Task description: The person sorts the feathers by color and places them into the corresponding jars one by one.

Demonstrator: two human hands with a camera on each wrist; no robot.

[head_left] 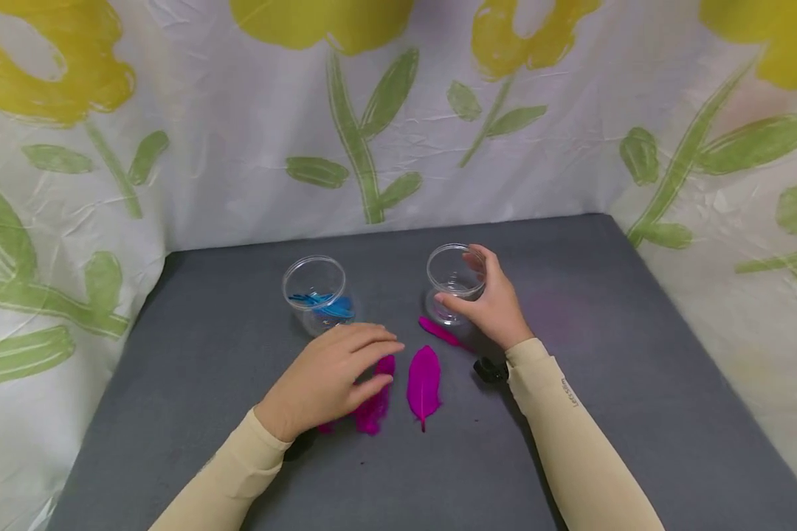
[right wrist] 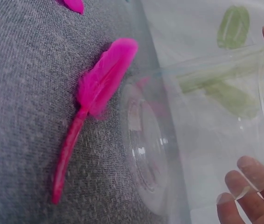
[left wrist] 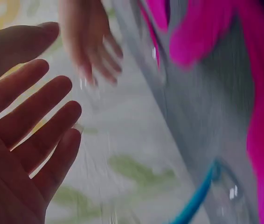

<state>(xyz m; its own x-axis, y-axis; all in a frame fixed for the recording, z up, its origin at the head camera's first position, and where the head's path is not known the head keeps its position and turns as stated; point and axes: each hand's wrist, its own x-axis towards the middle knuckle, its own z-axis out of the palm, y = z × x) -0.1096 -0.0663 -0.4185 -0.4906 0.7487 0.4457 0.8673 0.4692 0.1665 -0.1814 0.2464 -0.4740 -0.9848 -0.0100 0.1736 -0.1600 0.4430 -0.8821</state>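
My right hand (head_left: 498, 306) grips an empty clear plastic jar (head_left: 446, 310), thumb on the near side and fingers round the far right side. A pink feather (right wrist: 106, 81) with a thick quill lies by the base of this jar in the right wrist view. My left hand (head_left: 328, 376), its fingers spread and relaxed, hovers over magenta feathers (head_left: 373, 413) and partly hides them; nothing is held in it. Between the hands a flat magenta feather (head_left: 424, 380) lies on the cloth. Behind the left hand stands a second clear jar (head_left: 299, 313) with blue feathers (head_left: 332, 305) inside.
A grey cloth (head_left: 611, 413) covers the table. White sheeting with painted yellow flowers (head_left: 355, 140) hangs behind it and at both sides. A small black object (head_left: 488, 371) sits beside the right wrist.
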